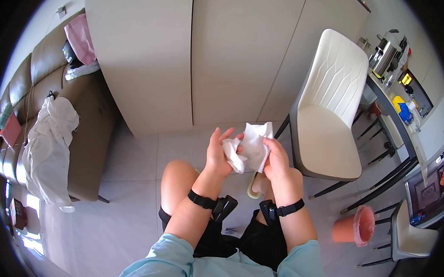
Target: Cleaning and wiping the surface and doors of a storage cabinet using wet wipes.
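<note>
My left hand [218, 153] is held palm up in front of me, with a crumpled white tissue [234, 155] in it. Beside it my right hand [277, 157] pinches the right edge of a more spread-out white sheet [256, 145], which looks like tissue or thin cloth. The two white pieces meet between my hands; whether they are joined I cannot tell. Both hands are above my knees, and each wrist has a black strap with a small black device. Under my right hand, a slipper [255, 188] shows on one foot.
Ahead stand tall beige cabinet doors [240, 57]. A cream chair [327, 143] is at the right, by a table [389, 101] with a steel flask [384, 56]. An orange bin [343, 228] with a pink liner stands below. On the brown sofa [84, 132] at the left lies white fabric [48, 149].
</note>
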A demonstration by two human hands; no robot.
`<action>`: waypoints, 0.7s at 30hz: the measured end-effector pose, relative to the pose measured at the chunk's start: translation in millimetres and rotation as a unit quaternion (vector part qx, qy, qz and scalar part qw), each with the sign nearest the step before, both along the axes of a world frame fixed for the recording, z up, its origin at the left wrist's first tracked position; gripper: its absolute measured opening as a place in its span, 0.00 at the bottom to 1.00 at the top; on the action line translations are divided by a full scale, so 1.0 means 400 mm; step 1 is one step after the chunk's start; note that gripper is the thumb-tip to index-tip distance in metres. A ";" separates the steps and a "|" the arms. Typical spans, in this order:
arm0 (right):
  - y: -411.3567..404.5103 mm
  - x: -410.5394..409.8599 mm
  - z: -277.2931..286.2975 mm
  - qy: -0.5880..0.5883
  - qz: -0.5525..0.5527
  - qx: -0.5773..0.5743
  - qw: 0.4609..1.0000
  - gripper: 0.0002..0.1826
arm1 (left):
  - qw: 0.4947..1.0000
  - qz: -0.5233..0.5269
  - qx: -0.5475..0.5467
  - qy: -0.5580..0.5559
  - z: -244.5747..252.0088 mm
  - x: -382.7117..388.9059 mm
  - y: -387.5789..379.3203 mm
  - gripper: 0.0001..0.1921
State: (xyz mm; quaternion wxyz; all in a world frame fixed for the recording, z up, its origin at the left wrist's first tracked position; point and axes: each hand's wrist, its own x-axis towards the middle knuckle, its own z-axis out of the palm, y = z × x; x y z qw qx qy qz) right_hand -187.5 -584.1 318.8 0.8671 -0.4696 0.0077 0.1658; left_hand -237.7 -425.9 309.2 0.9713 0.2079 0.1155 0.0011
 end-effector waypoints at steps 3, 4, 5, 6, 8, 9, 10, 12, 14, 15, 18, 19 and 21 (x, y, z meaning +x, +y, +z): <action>-0.034 0.014 -0.020 -0.052 -0.025 0.008 0.998 0.19 | 0.992 -0.024 -0.097 -0.083 0.041 0.018 -0.048 0.33; -0.044 0.022 -0.029 -0.051 -0.030 0.004 0.998 0.19 | 0.990 -0.029 -0.110 -0.084 0.057 0.027 -0.070 0.33; -0.054 0.028 -0.038 -0.045 -0.045 0.023 0.998 0.19 | 0.988 -0.036 -0.124 -0.086 0.069 0.038 -0.091 0.33; -0.067 0.031 -0.043 -0.041 -0.062 0.042 0.996 0.19 | 0.987 -0.042 -0.129 -0.085 0.069 0.053 -0.109 0.33; -0.106 0.053 -0.060 -0.051 -0.102 0.046 0.992 0.19 | 0.985 -0.071 -0.141 -0.075 0.069 0.082 -0.144 0.32; -0.117 0.056 -0.051 -0.052 -0.104 0.045 0.992 0.19 | 0.984 -0.073 -0.142 -0.075 0.063 0.096 -0.151 0.32; -0.129 0.057 -0.039 -0.055 -0.149 0.025 0.987 0.18 | 0.990 -0.068 -0.118 -0.045 0.049 0.109 -0.158 0.32; -0.171 0.071 -0.035 -0.055 -0.215 0.006 0.975 0.17 | 0.997 -0.056 -0.054 0.004 0.042 0.133 -0.187 0.27; -0.181 0.094 -0.041 -0.049 -0.221 -0.025 0.974 0.16 | 0.999 0.001 0.035 0.025 0.003 0.172 -0.214 0.24; -0.185 0.107 -0.037 -0.038 -0.230 -0.059 0.971 0.16 | 0.998 -0.031 0.061 0.012 0.001 0.182 -0.217 0.23; -0.159 0.174 -0.002 -0.039 -0.149 -0.092 0.984 0.17 | 0.994 -0.028 0.100 0.013 0.013 0.194 -0.262 0.21; -0.138 0.194 0.023 -0.022 -0.105 -0.129 0.986 0.18 | 0.994 -0.028 0.103 0.014 0.004 0.206 -0.270 0.21; -0.099 0.235 0.058 -0.003 -0.036 -0.180 0.983 0.16 | 0.995 -0.024 0.087 0.030 -0.012 0.230 -0.294 0.20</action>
